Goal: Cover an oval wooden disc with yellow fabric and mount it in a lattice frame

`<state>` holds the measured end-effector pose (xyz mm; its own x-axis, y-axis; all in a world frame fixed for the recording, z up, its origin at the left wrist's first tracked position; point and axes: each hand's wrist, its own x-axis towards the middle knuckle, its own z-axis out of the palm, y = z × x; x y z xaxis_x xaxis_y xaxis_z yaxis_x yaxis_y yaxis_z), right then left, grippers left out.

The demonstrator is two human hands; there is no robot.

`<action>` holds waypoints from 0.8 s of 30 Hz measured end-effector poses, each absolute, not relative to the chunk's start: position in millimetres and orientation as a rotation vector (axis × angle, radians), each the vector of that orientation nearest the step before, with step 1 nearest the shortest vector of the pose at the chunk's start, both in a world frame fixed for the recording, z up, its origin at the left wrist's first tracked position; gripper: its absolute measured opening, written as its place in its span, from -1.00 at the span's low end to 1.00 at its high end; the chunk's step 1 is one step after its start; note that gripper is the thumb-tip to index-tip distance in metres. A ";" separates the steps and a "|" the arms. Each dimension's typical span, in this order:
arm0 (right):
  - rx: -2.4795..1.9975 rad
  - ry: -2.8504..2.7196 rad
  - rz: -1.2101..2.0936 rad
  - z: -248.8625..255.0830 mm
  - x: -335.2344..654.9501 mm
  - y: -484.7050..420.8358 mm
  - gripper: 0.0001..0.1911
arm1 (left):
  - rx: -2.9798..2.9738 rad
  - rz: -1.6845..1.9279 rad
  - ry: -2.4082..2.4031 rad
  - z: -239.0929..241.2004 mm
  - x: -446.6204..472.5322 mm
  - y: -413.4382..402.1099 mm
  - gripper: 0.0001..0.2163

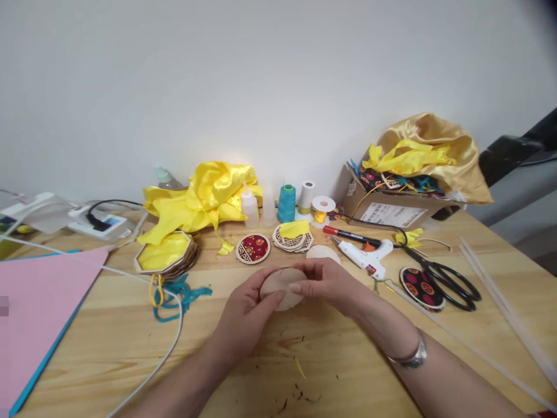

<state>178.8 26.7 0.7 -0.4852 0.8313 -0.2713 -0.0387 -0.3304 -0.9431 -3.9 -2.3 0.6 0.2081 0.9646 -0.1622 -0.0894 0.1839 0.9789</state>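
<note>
l hand [247, 313], r hand [327, 283], both gripping pale disc [282, 285]

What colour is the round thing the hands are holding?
The round disc is pale greyish beige; the head view shows it.

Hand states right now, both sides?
Left hand: closed on the left edge of the pale disc, thumb on its face.
Right hand: closed on the same disc's right edge, thumb on its face.
</note>
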 end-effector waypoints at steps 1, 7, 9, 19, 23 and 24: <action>-1.069 -1.305 1.870 0.1 179.4 25.8 -0.51 | 1.161 0.985 1.098 1.6 -5.0 -2.1 -0.71; -1.033 -1.311 1.885 -1.0 179.4 25.8 -0.38 | 1.512 0.967 1.155 3.4 -6.4 -6.7 -0.75; -0.995 -1.369 1.855 -1.1 179.9 25.9 -0.41 | 1.646 0.977 1.116 2.3 -7.8 -8.6 -0.72; -0.954 -1.520 1.787 1.4 187.4 24.1 -0.68 | 2.017 1.116 1.027 -9.2 -17.1 -12.3 -0.62; -0.995 -1.643 1.718 8.1 187.6 24.3 -0.63 | 2.054 1.195 0.990 -11.7 -16.1 -13.4 -0.61; -1.015 -1.666 1.671 9.4 187.3 24.2 -0.65 | 2.063 1.191 0.978 -11.9 -15.3 -14.1 -0.60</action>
<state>187.3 24.2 9.4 -0.5532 0.8241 -0.1217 0.1191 -0.0663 -0.9907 -15.3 -14.1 -11.9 0.3400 0.8092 0.4792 0.3127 -0.5779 0.7538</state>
